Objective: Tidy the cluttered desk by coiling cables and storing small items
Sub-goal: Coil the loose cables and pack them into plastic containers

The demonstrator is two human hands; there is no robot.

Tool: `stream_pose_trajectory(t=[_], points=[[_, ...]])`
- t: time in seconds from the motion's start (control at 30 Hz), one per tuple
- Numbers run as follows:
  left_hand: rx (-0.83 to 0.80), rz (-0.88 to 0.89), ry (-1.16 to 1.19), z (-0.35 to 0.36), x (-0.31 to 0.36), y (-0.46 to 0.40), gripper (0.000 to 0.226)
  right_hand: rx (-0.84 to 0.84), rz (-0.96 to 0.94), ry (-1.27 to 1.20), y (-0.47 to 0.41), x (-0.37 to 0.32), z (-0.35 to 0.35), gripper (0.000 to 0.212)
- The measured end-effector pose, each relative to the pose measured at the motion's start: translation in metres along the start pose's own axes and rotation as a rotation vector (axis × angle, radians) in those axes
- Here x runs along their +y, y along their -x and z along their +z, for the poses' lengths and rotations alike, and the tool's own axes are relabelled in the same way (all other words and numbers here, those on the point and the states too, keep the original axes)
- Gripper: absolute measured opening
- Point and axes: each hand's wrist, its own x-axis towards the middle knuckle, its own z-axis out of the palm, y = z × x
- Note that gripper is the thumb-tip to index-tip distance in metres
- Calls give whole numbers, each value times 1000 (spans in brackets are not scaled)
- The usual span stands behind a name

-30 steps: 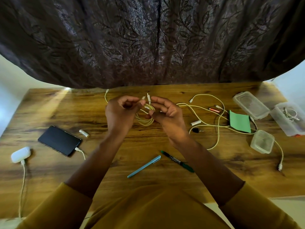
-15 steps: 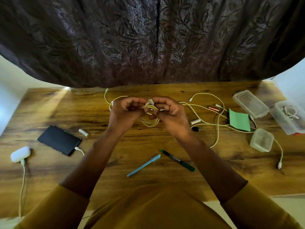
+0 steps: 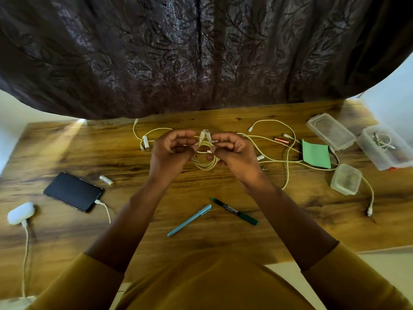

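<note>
Both hands [image 3: 204,153] around coiled cable [image 3: 206,163]

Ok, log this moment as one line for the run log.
step: coiling | left hand: pinching coiled cable | right hand: pinching same coil | loose cables: uncoiled on desk | pens: unstored
</note>
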Motion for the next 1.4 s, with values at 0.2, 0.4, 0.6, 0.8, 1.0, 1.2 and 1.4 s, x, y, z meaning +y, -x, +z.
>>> stream_pose_trajectory(t=[0.2, 0.4, 0.6, 0.8, 1.0, 1.2, 1.4], points=[[-77, -95, 77, 34, 1, 5, 35, 93, 33, -56, 10, 12, -40, 20], [-189, -154, 79, 93, 5, 5, 29, 178, 40, -110, 24, 13, -90, 19], [-284, -205, 114, 163, 16, 4, 28, 284, 14, -123, 37, 16, -154, 23], [-404, -202, 127, 235, 33, -1, 29, 398, -48, -112, 48, 19, -219, 19], [-530, -227, 86, 314, 54, -10, 30, 586, -29, -139, 49, 23, -289, 14], [-603, -152, 19, 393, 58, -24, 36, 791, -18, -76, 49, 21, -356, 11], [-655, 131, -243, 464, 68, -32, 44, 900, 1, -15, 29, 16, -431, 21]])
